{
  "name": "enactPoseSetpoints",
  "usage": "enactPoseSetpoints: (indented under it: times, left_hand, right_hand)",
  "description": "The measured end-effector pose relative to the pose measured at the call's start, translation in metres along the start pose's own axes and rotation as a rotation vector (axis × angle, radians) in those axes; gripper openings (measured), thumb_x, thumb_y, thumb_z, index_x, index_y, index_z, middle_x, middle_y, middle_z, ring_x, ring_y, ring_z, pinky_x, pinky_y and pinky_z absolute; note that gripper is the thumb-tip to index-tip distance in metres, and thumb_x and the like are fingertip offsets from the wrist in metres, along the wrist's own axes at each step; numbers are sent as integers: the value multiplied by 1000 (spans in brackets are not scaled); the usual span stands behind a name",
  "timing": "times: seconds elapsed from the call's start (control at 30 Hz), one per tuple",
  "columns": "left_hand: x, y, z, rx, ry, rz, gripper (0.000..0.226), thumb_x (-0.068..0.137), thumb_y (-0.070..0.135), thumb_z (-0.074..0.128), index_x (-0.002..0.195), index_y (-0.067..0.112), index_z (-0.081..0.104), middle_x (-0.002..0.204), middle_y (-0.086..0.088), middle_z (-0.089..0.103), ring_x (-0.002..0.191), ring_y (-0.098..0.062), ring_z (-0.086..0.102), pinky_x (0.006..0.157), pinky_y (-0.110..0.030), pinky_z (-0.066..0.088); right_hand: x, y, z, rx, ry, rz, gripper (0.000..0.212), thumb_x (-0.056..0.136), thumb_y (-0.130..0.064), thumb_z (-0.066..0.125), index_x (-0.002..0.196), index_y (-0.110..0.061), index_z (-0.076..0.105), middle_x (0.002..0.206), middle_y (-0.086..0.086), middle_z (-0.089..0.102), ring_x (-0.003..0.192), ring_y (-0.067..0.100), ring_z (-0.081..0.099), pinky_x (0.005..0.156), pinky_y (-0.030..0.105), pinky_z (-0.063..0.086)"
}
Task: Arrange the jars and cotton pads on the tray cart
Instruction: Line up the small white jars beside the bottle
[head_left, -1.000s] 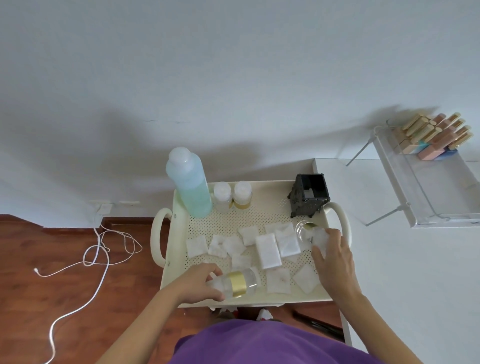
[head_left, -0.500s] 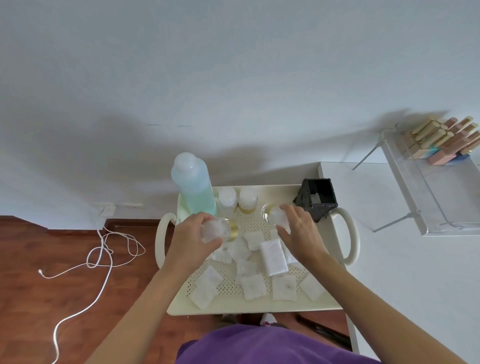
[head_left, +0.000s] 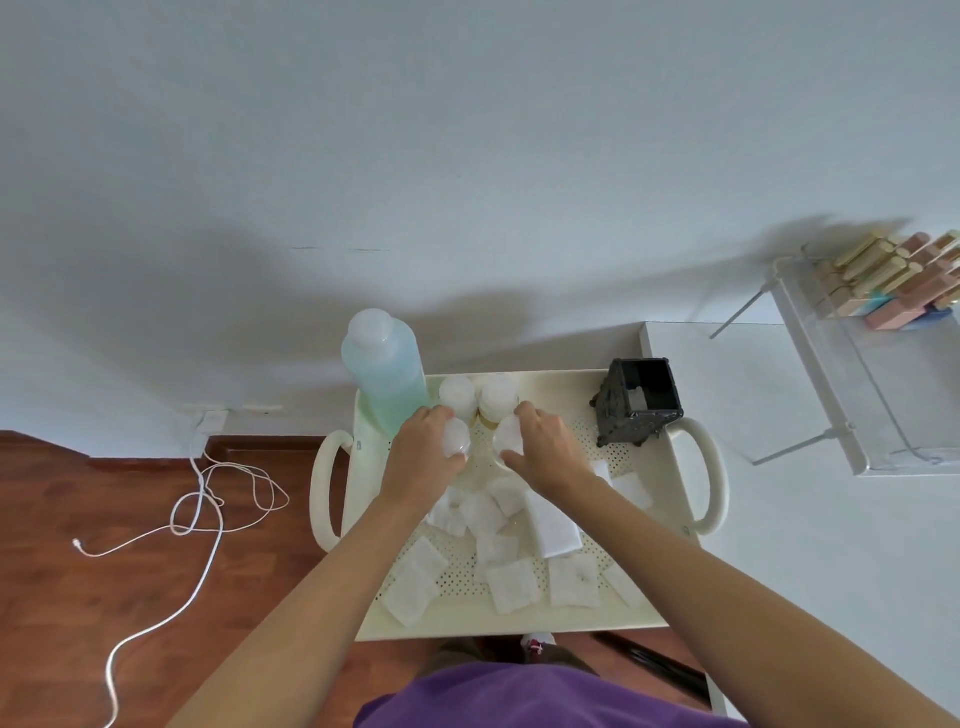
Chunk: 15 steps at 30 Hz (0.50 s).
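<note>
- Head view, risk: the left hand (head_left: 423, 457) and the right hand (head_left: 545, 449) each grasp a small jar, the left jar (head_left: 457, 437) and the right jar (head_left: 509, 435), just in front of two standing jars (head_left: 478, 397) at the tray cart (head_left: 670, 499) back edge; a nudge could topple those.
- Head view, pose: both arms reach forward, fingers curled around the jars; cotton pads (head_left: 511, 587) lie scattered nearer the body.

— How are the arms?
— Both reach forward, bare, almost parallel.
— And the hands?
— The left hand (head_left: 423, 457) and the right hand (head_left: 548, 452) are near each other, each with fingers curled closed around something.
</note>
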<state>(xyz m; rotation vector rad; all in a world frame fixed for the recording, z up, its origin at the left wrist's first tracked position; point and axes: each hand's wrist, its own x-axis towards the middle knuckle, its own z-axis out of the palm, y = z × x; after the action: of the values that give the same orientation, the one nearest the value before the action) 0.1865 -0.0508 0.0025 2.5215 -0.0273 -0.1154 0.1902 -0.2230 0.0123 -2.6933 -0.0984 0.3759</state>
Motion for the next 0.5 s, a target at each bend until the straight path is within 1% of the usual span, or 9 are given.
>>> enactPoseSetpoints:
  times: [0.03,0.13,0.27,0.33,0.4,0.47,0.5]
  left_hand:
    - [1,1,1,-1,5,8,53,73,14,76,122,12,57,113,-5,61,103,-22,59,89,-28,46]
    - [4,2,3,4,19,34,54,74,11,76,124,13,56,117,-4,58,105,-21,59,92,-27,46]
    - [4,2,4,-15,30,46,54,74,6,75,124,14,55,118,-2,57,104,-20,60,90,-21,44]
    - [1,3,4,-28,31,45,52,75,5,74,123,15,54,118,-2,56,104,-20,59,89,-19,43]
    - [-3,6,3,-37,32,43,54,76,5,73,125,15,51,122,-3,52,106,-21,58,90,-23,46]
    - [-11,11,2,-13,69,77,59,76,4,73,128,14,47,129,-6,45,113,-24,53,91,-30,51]
    - [-16,15,2,27,106,126,60,75,5,73,128,14,47,131,-7,43,116,-25,50,89,-31,53]
  right_hand:
    - [0,-2,2,9,2,-3,36,87,-23,68,112,-6,48,97,11,62,82,24,57,67,32,50]
    - [2,-4,4,35,20,-2,40,88,-25,67,117,-8,46,98,12,62,80,23,52,66,31,44]
    - [1,-5,6,70,31,-23,46,88,-25,67,124,-7,44,101,14,63,88,28,59,72,36,51]
    - [-1,-3,7,107,38,-31,49,89,-23,67,128,-8,41,102,14,62,89,28,60,72,35,52]
    - [-6,1,7,162,44,-48,54,89,-20,66,133,-10,38,104,13,62,93,30,61,71,33,50]
    - [-14,10,6,212,64,-55,56,90,-19,65,137,-11,37,112,14,63,102,31,61,78,36,52]
    - [-18,17,5,213,89,-40,54,91,-19,64,138,-13,37,116,14,63,106,31,59,82,39,53]
